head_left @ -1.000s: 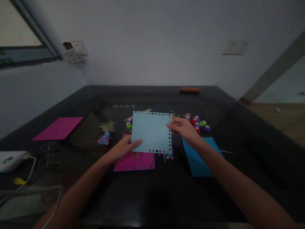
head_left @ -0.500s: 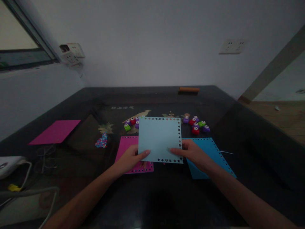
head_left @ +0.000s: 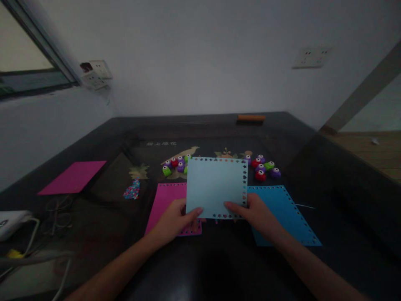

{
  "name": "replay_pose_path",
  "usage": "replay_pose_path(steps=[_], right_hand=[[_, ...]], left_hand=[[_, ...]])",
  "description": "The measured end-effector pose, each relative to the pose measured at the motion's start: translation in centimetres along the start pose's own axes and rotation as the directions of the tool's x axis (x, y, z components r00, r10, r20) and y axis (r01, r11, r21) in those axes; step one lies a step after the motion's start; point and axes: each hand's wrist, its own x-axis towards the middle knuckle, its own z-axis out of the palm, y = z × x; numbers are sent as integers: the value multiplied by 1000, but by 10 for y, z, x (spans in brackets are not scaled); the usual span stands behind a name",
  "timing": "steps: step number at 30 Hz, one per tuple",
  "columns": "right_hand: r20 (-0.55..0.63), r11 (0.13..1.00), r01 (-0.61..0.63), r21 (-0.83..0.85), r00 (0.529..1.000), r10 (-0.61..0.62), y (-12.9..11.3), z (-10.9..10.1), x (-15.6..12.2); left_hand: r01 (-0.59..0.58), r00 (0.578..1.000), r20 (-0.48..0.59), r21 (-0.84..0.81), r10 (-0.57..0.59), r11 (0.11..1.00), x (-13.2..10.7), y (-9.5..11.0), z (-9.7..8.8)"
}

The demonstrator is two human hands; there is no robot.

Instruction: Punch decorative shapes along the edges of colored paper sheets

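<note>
Between my two hands I hold a pale blue sheet of paper (head_left: 216, 186), raised above the dark table. Small punched shapes run along its top edge, right edge and part of its bottom edge; the left edge is plain. My left hand (head_left: 180, 217) pinches the lower left corner, thumb on top. At the lower right, my right hand (head_left: 252, 209) grips it the same way. Beneath my left hand lies a pink sheet (head_left: 166, 200) with punched edges, partly covered. A brighter blue sheet (head_left: 282, 213), also punched, lies under my right wrist.
Several small craft punches in purple, red and green stand in a left group (head_left: 181, 167) and a right group (head_left: 260, 175). Punched confetti (head_left: 132, 190) is heaped at left. Farther left are a plain pink sheet (head_left: 75, 175) and a white power strip (head_left: 14, 221). An orange-brown roll (head_left: 251, 118) lies by the wall.
The view has shifted slightly. The pale blue sheet, still in both hands, sits a little lower and farther right in the picture. Neither hand has let go.
</note>
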Motion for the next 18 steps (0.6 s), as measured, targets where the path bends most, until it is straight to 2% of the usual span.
replay_pose_path(steps=[6,13,18], right_hand=[[7,999,-5,37,1000,5,1,3,-2],[32,1000,2,-23,999,-1,5,5,0],[26,1000,3,2,1000,-3,-1,5,-1]], left_hand=[[26,999,-24,-15,-26,1000,2,-3,0],[54,998,-33,-101,-58,993,3,-6,1],[79,995,-50,-153,-88,985,3,-5,3]])
